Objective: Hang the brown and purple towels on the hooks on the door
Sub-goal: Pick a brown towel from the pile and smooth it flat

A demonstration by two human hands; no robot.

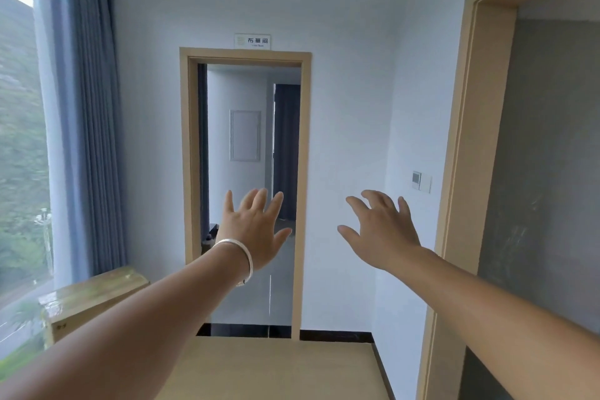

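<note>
Nearest the camera, two bare forearms are stretched forward, and neither hand holds anything. The left hand (pixel 256 230), with a silver bangle (pixel 242 258) at its wrist, is raised with its fingers (pixel 259 196) straight and spread; the right hand (pixel 381 230) is held likewise, fingers splayed and lightly bent. Both are empty, probably held out in readiness rather than in a grasp. Below them a pale wooden floor (pixel 276 367) is seen, and a wooden box (pixel 94 295) stands by the window at the left, beside a blue curtain (pixel 87 126). Farther off, an open doorway (pixel 246 191) with a sign (pixel 252 41) above it leads to another room. No brown or purple towel, and no hooks, can be seen, so they must first be found.
</note>
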